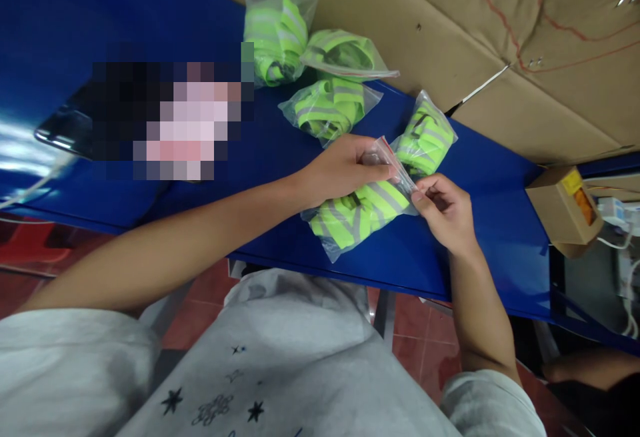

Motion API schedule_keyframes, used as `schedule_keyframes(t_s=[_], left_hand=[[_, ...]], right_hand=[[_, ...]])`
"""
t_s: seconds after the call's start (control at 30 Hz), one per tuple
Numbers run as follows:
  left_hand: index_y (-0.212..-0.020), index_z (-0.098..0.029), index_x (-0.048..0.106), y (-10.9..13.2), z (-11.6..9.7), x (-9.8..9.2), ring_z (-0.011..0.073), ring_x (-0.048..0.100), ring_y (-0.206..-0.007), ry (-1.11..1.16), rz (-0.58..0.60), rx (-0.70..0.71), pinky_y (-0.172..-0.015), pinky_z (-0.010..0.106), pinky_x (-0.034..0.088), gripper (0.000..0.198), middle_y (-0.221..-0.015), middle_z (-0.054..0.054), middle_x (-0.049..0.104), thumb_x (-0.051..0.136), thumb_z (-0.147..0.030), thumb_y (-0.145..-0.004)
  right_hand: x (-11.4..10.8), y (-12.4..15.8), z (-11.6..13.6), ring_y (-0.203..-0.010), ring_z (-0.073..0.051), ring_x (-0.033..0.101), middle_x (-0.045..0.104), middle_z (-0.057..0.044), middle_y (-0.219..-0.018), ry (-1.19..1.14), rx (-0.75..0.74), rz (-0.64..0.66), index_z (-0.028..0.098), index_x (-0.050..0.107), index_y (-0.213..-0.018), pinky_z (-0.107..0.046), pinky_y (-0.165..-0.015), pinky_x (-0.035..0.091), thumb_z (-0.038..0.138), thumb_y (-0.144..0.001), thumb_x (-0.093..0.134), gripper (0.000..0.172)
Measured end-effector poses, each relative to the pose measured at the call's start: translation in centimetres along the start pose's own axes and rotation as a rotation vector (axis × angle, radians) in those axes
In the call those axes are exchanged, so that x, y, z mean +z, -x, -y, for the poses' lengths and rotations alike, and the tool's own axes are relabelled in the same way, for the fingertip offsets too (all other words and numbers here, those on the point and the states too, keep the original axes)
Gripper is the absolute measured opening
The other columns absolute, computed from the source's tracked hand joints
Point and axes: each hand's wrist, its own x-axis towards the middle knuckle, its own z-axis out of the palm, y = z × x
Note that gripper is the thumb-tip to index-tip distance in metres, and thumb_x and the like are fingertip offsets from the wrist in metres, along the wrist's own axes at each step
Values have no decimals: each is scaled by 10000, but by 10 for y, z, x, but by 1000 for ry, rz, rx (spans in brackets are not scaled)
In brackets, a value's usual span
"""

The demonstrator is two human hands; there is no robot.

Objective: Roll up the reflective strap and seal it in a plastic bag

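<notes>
The blue counter (495, 223) ran right across the scene, and a wrinkled brown covering (440, 43) spread beyond its far edge. Near the counter's front edge was the held bag (357, 217), a clear zip bag whose body lay on the near side of both hands, with its mouth stretched between them. The left grip (345, 169) pinched one end of that mouth between thumb and fingers; the right grip (447, 213) had closed thumb and forefinger on the other end, its remaining fingers curled. Inside was a folded bundle of yellow-green strap with silvery-grey stripes (whether the bag's underside touched the counter, I could not tell).

Four more clear bags, each with similar striped straps, sat farther back. The upright bag (277, 33) was at the far left of the group; just beside it, the tilted bag (345, 53) showed a red line along its mouth. The flat bag (330, 107) lay on the near side of that one, and the right-hand bag (425, 133) stood somewhat apart, just beyond the stretched mouth. A cardboard box (553, 207) at the right had something orange in its opening. Smallest was the red-edged zip strip (384, 145), rising above the left thumb.
</notes>
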Motion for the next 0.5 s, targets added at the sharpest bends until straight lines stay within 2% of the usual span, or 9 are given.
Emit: schedule_keyframes(t_s=[0.1, 0.23, 0.37, 0.5], left_hand=[[-947, -147, 800, 1, -3, -2, 159, 708, -889, 14, 61, -12, -789, 267, 533, 201, -949, 54, 789, 762, -335, -887], [-960, -155, 795, 1, -3, -3, 163, 722, -921, 43, 64, -1, -844, 285, 548, 181, -966, 47, 792, 762, -318, -889], [-973, -158, 789, -1, -4, -2, 155, 722, -912, 71, 46, -14, -828, 274, 544, 169, -935, 27, 785, 752, -305, -898], [-890, -152, 767, -1, -7, -1, 140, 691, -819, 9, 0, -51, -741, 254, 522, 161, -843, 22, 757, 705, -291, -942]], right_hand=[[-6, -2, 2, -551, -75, 460, 566, 39, -671, -4, 39, 17, 210, 675, -866, -229, -525, 393, 348, -956, 757, 183], [-8, -2, 1, -532, -69, 455, 561, 44, -650, -28, 70, 29, 206, 665, -834, -217, -499, 361, 324, -928, 780, 189], [-6, -1, 1, -539, -68, 451, 564, 42, -659, -33, 34, 9, 207, 639, -808, -213, -496, 339, 248, -912, 756, 162], [-6, -1, 0, -548, -74, 445, 557, 43, -665, -1, -8, 5, 212, 626, -800, -220, -499, 321, 171, -887, 729, 141]])
